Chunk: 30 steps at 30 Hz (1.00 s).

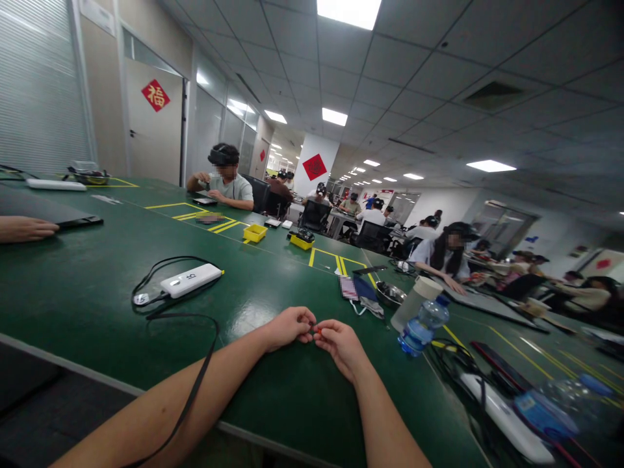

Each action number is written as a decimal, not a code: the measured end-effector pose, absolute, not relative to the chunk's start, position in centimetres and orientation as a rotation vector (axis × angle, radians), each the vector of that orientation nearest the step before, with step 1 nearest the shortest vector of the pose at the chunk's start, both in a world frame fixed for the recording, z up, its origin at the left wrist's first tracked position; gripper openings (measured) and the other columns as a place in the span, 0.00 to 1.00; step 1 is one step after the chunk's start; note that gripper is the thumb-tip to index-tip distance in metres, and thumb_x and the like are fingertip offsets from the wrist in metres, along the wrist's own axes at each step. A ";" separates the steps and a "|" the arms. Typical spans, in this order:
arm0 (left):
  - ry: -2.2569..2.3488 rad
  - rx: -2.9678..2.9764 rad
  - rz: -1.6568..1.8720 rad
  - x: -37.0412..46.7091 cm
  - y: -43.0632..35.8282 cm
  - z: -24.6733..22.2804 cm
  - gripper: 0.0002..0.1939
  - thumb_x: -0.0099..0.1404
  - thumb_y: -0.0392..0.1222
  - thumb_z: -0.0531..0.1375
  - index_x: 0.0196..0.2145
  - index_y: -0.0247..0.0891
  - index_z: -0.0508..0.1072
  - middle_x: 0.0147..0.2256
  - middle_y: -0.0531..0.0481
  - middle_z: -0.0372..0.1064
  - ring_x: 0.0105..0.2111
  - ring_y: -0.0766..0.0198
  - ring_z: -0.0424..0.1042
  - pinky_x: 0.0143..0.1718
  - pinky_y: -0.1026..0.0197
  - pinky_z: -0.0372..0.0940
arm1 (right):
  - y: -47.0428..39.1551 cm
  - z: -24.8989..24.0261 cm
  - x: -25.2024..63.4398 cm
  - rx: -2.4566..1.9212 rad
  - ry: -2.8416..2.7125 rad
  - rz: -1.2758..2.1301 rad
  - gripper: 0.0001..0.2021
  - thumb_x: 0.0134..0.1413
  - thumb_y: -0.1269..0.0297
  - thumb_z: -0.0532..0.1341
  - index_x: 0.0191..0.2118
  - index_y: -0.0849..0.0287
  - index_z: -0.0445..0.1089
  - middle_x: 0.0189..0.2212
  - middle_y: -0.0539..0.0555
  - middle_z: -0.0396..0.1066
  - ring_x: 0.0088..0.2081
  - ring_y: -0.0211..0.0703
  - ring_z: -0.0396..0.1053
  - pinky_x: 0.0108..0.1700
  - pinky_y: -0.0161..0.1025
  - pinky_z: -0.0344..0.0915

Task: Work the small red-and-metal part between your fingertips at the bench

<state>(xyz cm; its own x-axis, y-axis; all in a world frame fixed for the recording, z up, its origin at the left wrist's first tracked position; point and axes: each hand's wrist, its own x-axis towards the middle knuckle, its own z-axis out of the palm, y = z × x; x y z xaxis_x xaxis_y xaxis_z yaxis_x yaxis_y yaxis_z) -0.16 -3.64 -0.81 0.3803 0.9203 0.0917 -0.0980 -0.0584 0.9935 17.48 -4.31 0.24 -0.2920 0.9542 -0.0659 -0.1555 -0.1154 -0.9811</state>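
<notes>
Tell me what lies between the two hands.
In the head view, an orange piece shows between the left hand and the right hand, which pinches it; too small to identify.

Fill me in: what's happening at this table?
A person's two bare hands meet just above the green table. The right hand pinches a tiny orange bit; the left hand has its fingertips close by, but whether it grips anything is too small to tell. A white device lies to the left, a water bottle stands to the right.
</notes>
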 end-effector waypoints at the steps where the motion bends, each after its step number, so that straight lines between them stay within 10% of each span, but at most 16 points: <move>1: 0.813 1.353 1.009 -0.1 -3.6 -0.9 0.10 0.53 0.32 0.56 0.36 0.34 0.67 0.27 0.53 0.65 0.24 0.70 0.69 0.30 0.62 0.66 | -4.4 0.3 17.4 -0.994 -1.240 1.561 0.09 0.38 0.69 0.67 0.31 0.63 0.72 0.31 0.56 0.74 0.30 0.39 0.72 0.35 0.37 0.68; 30: 0.858 1.432 1.056 -0.2 -3.6 -0.9 0.11 0.50 0.32 0.57 0.35 0.33 0.67 0.24 0.54 0.64 0.20 0.72 0.64 0.22 0.68 0.59 | -4.4 0.2 17.5 -0.996 -1.225 1.533 0.10 0.38 0.68 0.67 0.31 0.63 0.71 0.29 0.55 0.73 0.31 0.38 0.72 0.38 0.37 0.68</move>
<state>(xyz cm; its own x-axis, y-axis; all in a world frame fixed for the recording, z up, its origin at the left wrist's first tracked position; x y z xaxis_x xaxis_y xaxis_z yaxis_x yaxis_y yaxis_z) -0.16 -3.62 -0.88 0.3383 0.9304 0.1408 -0.0528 -0.1306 0.9900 17.47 -4.40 0.18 -0.2636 0.9633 -0.0512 -0.1622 -0.0966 -0.9820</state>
